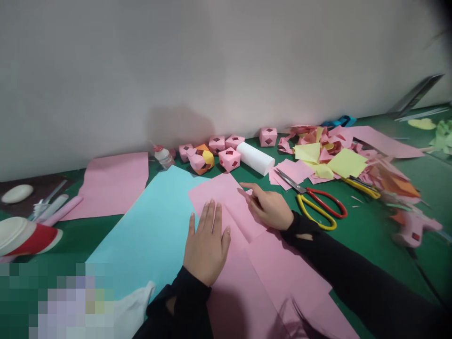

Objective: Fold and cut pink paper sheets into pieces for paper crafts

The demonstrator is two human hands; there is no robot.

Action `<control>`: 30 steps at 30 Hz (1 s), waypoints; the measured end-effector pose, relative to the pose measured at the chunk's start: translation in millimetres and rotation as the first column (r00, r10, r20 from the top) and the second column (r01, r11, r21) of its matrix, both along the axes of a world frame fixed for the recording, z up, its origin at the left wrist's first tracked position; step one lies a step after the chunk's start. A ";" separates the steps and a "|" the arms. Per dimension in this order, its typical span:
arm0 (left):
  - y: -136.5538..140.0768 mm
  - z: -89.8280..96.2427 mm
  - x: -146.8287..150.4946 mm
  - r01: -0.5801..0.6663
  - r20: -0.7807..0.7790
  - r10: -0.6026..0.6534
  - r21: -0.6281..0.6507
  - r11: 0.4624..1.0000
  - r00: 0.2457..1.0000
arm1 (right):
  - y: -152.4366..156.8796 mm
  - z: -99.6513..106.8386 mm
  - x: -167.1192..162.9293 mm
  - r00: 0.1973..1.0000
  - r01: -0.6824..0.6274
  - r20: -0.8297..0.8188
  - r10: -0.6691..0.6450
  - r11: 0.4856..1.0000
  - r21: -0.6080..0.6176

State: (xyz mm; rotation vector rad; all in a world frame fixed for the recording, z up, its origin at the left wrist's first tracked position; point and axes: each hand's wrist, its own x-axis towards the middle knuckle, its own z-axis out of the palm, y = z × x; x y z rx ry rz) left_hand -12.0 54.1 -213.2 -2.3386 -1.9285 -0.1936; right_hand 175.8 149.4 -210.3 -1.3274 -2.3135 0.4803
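My left hand (207, 247) lies flat on a pink paper sheet (231, 181), its fingers stretched out and pointing away from me. At that sheet's right side is my right hand (271, 206), with the index finger extended, the thumb close under it and the other fingers curled in. A bit of pink paper shows at its fingertips; the exact contact is partly hidden. Beneath both hands, more pink sheets (282, 268) overlap a large light blue sheet (155, 226). Scissors (303, 190) with one red and one yellow handle lie open just right of my right hand.
Folded pink paper shapes (229, 160), a white roll (256, 159) and a glue bottle (163, 156) stand along the wall. Paper scraps (325, 157) and a pink glue gun (415, 228) lie right. A red-and-white cup (31, 238) stands left, near a pink sheet (115, 183).
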 end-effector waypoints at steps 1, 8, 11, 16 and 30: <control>0.3 -0.1 0.0 -0.002 0.005 0.002 0.000 1.000 1.000 | 0.1 -0.1 0.0 1.000 0.003 0.005 -0.003 1.000 0.002; 0.8 0.1 1.5 -0.011 -0.027 0.011 -0.016 1.000 1.000 | 0.9 -1.2 -0.3 1.000 0.010 0.022 -0.010 1.000 -0.004; 0.8 -0.1 2.2 -0.015 -0.029 0.015 -0.014 1.000 0.999 | 0.3 -0.6 -0.8 0.999 0.021 0.028 -0.020 1.000 -0.013; 0.9 -0.3 2.7 -0.014 -0.009 0.014 -0.003 1.000 1.000 | -0.5 0.3 -0.6 0.999 0.024 0.033 -0.024 1.000 -0.016; 0.8 1.3 4.3 -0.031 0.023 0.032 -0.025 0.999 0.999 | -1.0 2.9 -0.2 0.999 0.016 0.048 -0.014 0.999 -0.040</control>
